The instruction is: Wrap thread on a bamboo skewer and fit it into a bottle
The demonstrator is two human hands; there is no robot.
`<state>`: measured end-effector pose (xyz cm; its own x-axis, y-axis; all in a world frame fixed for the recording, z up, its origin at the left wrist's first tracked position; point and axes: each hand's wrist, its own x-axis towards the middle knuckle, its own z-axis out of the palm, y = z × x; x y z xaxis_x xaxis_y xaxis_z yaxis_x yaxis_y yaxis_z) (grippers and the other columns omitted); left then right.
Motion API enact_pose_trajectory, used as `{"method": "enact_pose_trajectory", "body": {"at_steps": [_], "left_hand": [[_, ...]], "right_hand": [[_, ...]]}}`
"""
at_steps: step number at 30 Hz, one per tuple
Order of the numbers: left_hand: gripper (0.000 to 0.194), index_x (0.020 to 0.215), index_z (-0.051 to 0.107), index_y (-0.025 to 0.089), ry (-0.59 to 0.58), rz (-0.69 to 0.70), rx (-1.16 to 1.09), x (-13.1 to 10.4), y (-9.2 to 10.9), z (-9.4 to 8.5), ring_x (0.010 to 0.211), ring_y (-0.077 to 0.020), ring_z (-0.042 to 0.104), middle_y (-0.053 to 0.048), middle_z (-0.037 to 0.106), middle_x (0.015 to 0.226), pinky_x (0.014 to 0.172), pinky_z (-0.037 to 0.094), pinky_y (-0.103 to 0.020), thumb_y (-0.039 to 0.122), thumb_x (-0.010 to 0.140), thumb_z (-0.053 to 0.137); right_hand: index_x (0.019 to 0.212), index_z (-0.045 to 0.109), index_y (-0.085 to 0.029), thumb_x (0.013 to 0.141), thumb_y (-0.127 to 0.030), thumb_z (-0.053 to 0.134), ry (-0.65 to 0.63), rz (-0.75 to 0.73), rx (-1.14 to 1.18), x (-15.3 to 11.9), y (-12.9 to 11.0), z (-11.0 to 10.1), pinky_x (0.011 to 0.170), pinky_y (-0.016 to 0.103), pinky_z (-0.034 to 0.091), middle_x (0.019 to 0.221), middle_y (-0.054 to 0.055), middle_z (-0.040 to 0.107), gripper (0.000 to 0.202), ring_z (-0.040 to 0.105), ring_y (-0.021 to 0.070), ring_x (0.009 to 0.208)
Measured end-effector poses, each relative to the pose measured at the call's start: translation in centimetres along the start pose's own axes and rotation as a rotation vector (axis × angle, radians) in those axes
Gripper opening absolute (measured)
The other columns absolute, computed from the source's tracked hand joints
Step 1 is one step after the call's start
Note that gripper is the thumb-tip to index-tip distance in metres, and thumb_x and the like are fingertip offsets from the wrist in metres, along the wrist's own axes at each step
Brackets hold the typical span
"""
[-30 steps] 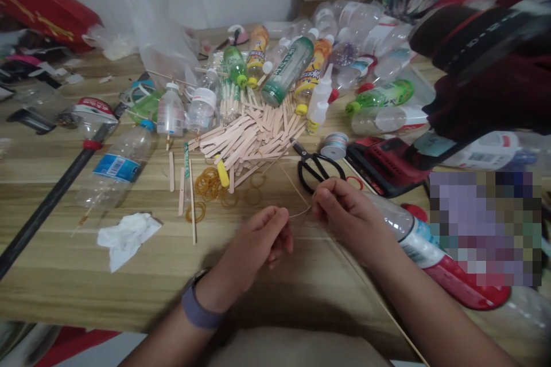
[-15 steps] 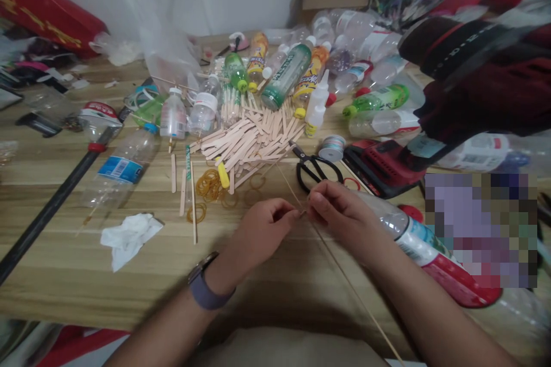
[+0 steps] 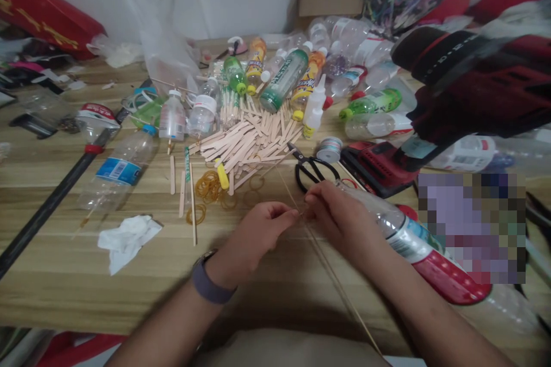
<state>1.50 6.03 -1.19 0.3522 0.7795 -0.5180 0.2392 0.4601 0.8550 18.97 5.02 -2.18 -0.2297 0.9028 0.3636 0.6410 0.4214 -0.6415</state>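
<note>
My left hand (image 3: 262,232), with a watch strap at its wrist, pinches a long thin wooden stick (image 3: 333,275) between thumb and forefinger. The stick slants from near the craft sticks down to the front edge. My right hand (image 3: 336,212) is at the same spot on the right, its fingers closed; whatever they grip is too small to make out. Black-handled scissors (image 3: 316,171) lie just beyond it. Rubber bands (image 3: 209,186) and a yellow cutter (image 3: 222,174) lie past my left hand, beside a pile of flat craft sticks (image 3: 241,143).
A red and black power drill (image 3: 456,97) stands at the right. Plastic bottles (image 3: 282,81) crowd the back, and one with a red label (image 3: 447,269) lies by my right forearm. At left are a black pole (image 3: 47,206), a blue-labelled bottle (image 3: 118,170) and crumpled tissue (image 3: 128,241).
The view has shifted slightly. My right hand has opened a small gap from my left fingertips, and the stick's lower end has moved a little to the left.
</note>
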Motion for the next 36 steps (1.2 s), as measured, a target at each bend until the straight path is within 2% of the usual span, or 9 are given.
{"method": "enact_pose_trajectory", "body": {"at_steps": [4,9,13,17,21,25,30,33,36], "left_hand": [[0.029,0.065,0.05,0.02,-0.083,-0.102,-0.316,0.1,0.0,0.1,0.043,-0.006,0.022,0.011,0.031,0.047,0.043,0.012,-0.024,0.039,0.073,0.071],[0.031,0.067,0.048,0.02,-0.098,-0.134,-0.45,0.2,-0.1,0.3,0.045,-0.0055,0.017,0.012,0.026,0.05,0.043,0.007,-0.024,0.04,0.072,0.072],[0.031,0.066,0.046,0.021,-0.113,-0.154,-0.53,0.3,-0.5,0.4,0.046,-0.0057,0.014,0.012,0.025,0.05,0.044,0.006,-0.024,0.037,0.072,0.072],[0.032,0.066,0.045,0.021,-0.116,-0.162,-0.596,0.4,-1.0,0.3,0.047,-0.0058,0.013,0.012,0.022,0.051,0.044,0.005,-0.023,0.037,0.071,0.072],[0.032,0.07,0.05,0.02,-0.115,-0.164,-0.643,0.4,-1.2,0.2,0.048,-0.0059,0.01,0.013,0.02,0.051,0.043,0.005,-0.023,0.041,0.067,0.075],[0.034,0.074,0.053,0.019,-0.106,-0.17,-0.655,0.3,-1.4,0.3,0.048,-0.0058,0.012,0.012,0.022,0.051,0.043,0.007,-0.023,0.042,0.063,0.076],[0.031,0.067,0.05,0.019,-0.059,-0.134,-0.61,0.2,-1.6,0.9,0.048,-0.0059,0.02,0.009,0.031,0.054,0.045,0.008,-0.024,0.041,0.068,0.073],[0.029,0.069,0.054,0.019,0.001,-0.087,-0.538,-0.3,-1.5,1.1,0.047,-0.0064,0.02,0.01,0.032,0.053,0.044,0.011,-0.024,0.041,0.071,0.072],[0.026,0.079,0.063,0.018,0.115,0.004,-0.309,-0.9,-1.5,1.3,0.047,-0.0076,0.026,0.008,0.038,0.053,0.045,0.017,-0.024,0.043,0.077,0.067]], "right_hand": [[0.084,0.047,-0.021,0.097,-0.013,0.043,-0.037,-0.045,-0.029,-0.2,0.0,-0.1,0.051,0.025,0.037,0.063,-0.002,0.055,0.016,0.053,0.015,0.053],[0.089,0.053,-0.019,0.098,-0.016,0.045,-0.08,-0.177,-0.016,-0.5,-0.2,-0.6,0.061,0.028,0.043,0.089,0.006,0.057,0.012,0.058,0.0183,0.075],[0.093,0.051,-0.02,0.098,-0.012,0.046,-0.109,-0.235,0.058,-0.7,-0.1,-0.9,0.073,0.027,0.048,0.103,0.006,0.057,0.011,0.059,0.0162,0.088],[0.092,0.049,-0.02,0.098,-0.011,0.046,-0.108,-0.239,0.121,-0.7,0.1,-1.0,0.074,0.026,0.048,0.096,0.005,0.054,0.011,0.056,0.0156,0.087],[0.088,0.05,-0.019,0.097,-0.012,0.048,-0.167,-0.249,0.17,-0.8,-0.1,-0.9,0.073,0.025,0.048,0.095,0.005,0.054,0.012,0.055,0.015,0.085],[0.084,0.051,-0.019,0.097,-0.014,0.048,-0.257,-0.265,0.191,-0.9,-0.3,-0.4,0.068,0.026,0.046,0.091,0.004,0.057,0.015,0.055,0.0153,0.08],[0.081,0.055,-0.019,0.099,-0.016,0.047,-0.315,-0.254,0.233,-1.0,-0.5,0.3,0.071,0.027,0.046,0.089,0.004,0.061,0.019,0.058,0.0165,0.083],[0.082,0.054,-0.02,0.099,-0.019,0.047,-0.261,-0.203,0.277,-0.8,-0.6,0.3,0.067,0.025,0.046,0.085,0.003,0.06,0.019,0.057,0.0146,0.077],[0.08,0.053,-0.02,0.099,-0.021,0.046,-0.147,-0.086,0.283,-0.3,-0.7,0.2,0.061,0.025,0.042,0.074,0.001,0.056,0.02,0.053,0.014,0.068]]}}
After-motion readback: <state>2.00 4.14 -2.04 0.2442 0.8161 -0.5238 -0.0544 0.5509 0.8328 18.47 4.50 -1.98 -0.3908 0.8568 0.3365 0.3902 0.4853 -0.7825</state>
